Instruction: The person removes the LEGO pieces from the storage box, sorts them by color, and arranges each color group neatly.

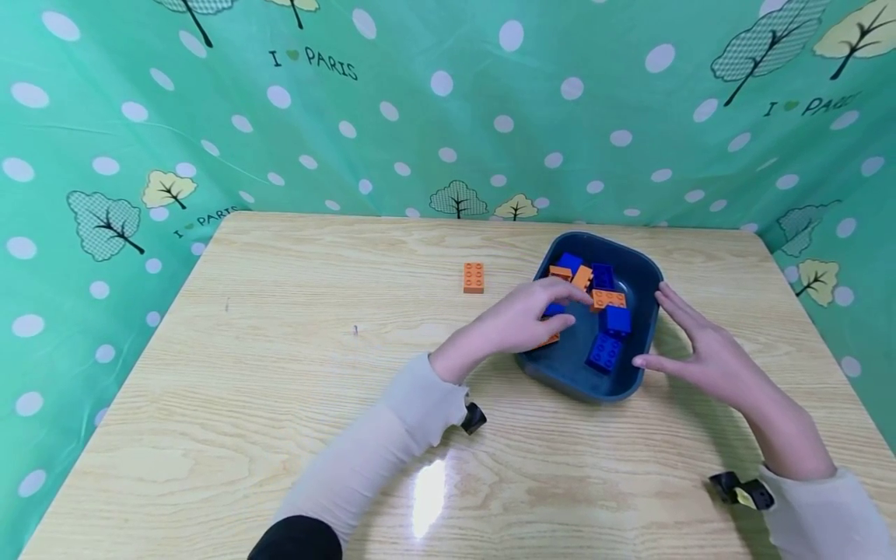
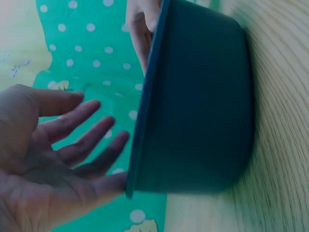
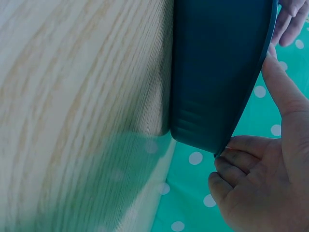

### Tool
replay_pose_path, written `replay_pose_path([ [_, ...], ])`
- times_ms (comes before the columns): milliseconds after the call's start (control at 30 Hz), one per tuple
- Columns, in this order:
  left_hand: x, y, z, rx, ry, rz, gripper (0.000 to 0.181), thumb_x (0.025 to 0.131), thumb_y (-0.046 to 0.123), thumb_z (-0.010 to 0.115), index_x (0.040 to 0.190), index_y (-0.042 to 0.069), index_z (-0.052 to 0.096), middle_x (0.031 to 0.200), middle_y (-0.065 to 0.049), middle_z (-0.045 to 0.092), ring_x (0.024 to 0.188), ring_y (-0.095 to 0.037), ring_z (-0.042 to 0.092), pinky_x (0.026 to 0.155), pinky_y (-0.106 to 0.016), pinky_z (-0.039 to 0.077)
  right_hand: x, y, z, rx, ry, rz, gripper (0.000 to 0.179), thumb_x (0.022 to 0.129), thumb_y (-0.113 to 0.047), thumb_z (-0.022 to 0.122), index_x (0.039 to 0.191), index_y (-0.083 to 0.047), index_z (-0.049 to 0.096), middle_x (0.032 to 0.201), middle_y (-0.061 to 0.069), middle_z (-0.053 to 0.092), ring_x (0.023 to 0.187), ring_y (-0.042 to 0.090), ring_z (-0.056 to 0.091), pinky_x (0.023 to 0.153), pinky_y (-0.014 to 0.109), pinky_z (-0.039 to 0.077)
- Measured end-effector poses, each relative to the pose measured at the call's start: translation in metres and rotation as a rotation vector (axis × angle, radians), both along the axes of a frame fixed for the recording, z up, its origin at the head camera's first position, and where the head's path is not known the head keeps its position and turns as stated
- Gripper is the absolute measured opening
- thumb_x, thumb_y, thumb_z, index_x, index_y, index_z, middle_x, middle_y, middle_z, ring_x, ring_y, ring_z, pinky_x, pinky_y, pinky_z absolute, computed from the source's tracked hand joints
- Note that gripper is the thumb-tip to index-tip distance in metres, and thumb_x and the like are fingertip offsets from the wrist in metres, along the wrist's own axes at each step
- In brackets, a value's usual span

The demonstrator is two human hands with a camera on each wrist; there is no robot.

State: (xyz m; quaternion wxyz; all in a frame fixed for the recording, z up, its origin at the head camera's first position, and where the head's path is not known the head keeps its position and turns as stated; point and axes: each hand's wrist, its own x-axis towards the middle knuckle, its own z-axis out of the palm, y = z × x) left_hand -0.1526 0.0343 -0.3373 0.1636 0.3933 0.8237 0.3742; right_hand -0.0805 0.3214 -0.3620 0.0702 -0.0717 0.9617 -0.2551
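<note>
A dark blue plastic bin (image 1: 647, 311) stands at the right of the table with several blue bricks (image 1: 616, 320) and orange bricks (image 1: 609, 299) inside. My left hand (image 1: 518, 317) reaches over the bin's left rim, its fingers loosely bent above the bricks. Nothing sits between these fingers (image 2: 77, 150) in the left wrist view, where the hand is right at the rim. On the bin's right side, my right hand (image 1: 710, 354) rests its outstretched fingers and thumb against the rim. The left hand hides some bricks.
One orange studded brick (image 1: 473, 278) lies on the wooden table (image 1: 280, 350), left of the bin and toward the back. A green dotted cloth (image 1: 392, 140) hangs behind the table and along its sides.
</note>
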Motion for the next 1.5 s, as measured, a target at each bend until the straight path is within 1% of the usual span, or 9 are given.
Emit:
replay_pose_path([
  [133,0.004,0.009,0.001,-0.118,-0.022,-0.013,0.035,0.106,0.017,0.048,0.139,0.016,0.056,0.150,-0.002,0.051,0.143,-0.015,0.043,0.120,-0.028,0.036,0.000,0.000,0.000,-0.001,0.002,0.002,0.107,0.084,-0.042,0.078,0.161,-0.013,0.010,0.169,0.011,0.003,0.146,0.056,0.018,0.099,0.081,0.028],
  [300,0.008,0.014,0.000,-0.176,-0.049,0.019,0.035,0.106,0.017,0.047,0.140,0.017,0.056,0.153,-0.003,0.047,0.145,-0.016,0.041,0.121,-0.029,0.035,0.000,0.000,0.000,-0.007,0.003,0.006,0.107,0.084,-0.042,0.079,0.161,-0.013,0.010,0.169,0.011,0.003,0.146,0.056,0.018,0.100,0.081,0.027],
  [467,0.008,0.016,-0.003,-0.203,-0.080,0.044,0.035,0.105,0.012,0.048,0.139,0.015,0.056,0.150,-0.005,0.050,0.129,-0.016,0.053,0.110,-0.026,0.045,0.000,0.001,0.000,-0.008,0.006,0.007,0.107,0.084,-0.042,0.079,0.161,-0.012,0.010,0.169,0.011,0.004,0.146,0.056,0.018,0.100,0.081,0.027],
  [533,0.008,0.017,-0.006,-0.240,-0.084,0.045,0.034,0.105,0.009,0.048,0.137,0.015,0.058,0.146,-0.003,0.054,0.120,-0.015,0.055,0.100,-0.023,0.047,0.000,0.001,0.000,-0.009,0.005,0.007,0.107,0.084,-0.042,0.079,0.161,-0.012,0.010,0.169,0.011,0.003,0.146,0.056,0.017,0.100,0.080,0.027],
  [733,0.011,0.024,-0.008,-0.447,-0.029,-0.010,0.035,0.099,0.003,0.054,0.129,0.017,0.063,0.130,0.001,0.065,0.103,-0.010,0.056,0.078,-0.017,0.046,0.000,0.001,0.000,-0.008,0.000,0.006,0.108,0.084,-0.042,0.079,0.161,-0.011,0.010,0.169,0.011,0.003,0.147,0.055,0.017,0.101,0.080,0.027],
  [933,0.014,0.030,-0.009,-0.554,0.051,-0.043,0.031,0.095,0.010,0.066,0.124,0.019,0.065,0.117,0.006,0.065,0.100,-0.008,0.055,0.082,-0.017,0.049,0.000,0.001,0.000,-0.009,-0.002,0.006,0.108,0.084,-0.042,0.079,0.161,-0.011,0.010,0.169,0.011,0.003,0.147,0.055,0.017,0.101,0.080,0.027],
  [1133,0.016,0.036,-0.015,-0.556,0.089,-0.070,0.033,0.094,0.034,0.070,0.123,0.020,0.065,0.111,0.007,0.064,0.096,-0.007,0.055,0.080,-0.017,0.048,0.001,0.001,-0.001,-0.009,0.006,0.003,0.107,0.084,-0.041,0.079,0.161,-0.011,0.011,0.169,0.011,0.003,0.146,0.055,0.017,0.101,0.080,0.027],
  [1367,0.018,0.039,-0.026,-0.502,0.027,-0.070,0.030,0.094,0.047,0.065,0.110,0.024,0.054,0.089,0.010,0.057,0.078,-0.007,0.053,0.059,-0.017,0.038,0.000,-0.001,-0.002,-0.007,0.017,0.004,0.107,0.084,-0.041,0.079,0.161,-0.011,0.011,0.169,0.012,0.004,0.145,0.056,0.020,0.099,0.080,0.029],
  [1500,0.016,0.039,-0.028,-0.462,0.003,-0.070,0.029,0.093,0.049,0.066,0.103,0.025,0.051,0.079,0.009,0.054,0.069,-0.007,0.053,0.053,-0.019,0.035,0.000,-0.001,-0.002,-0.004,0.023,0.004,0.107,0.084,-0.041,0.079,0.161,-0.012,0.011,0.169,0.012,0.005,0.145,0.056,0.021,0.098,0.080,0.030],
])
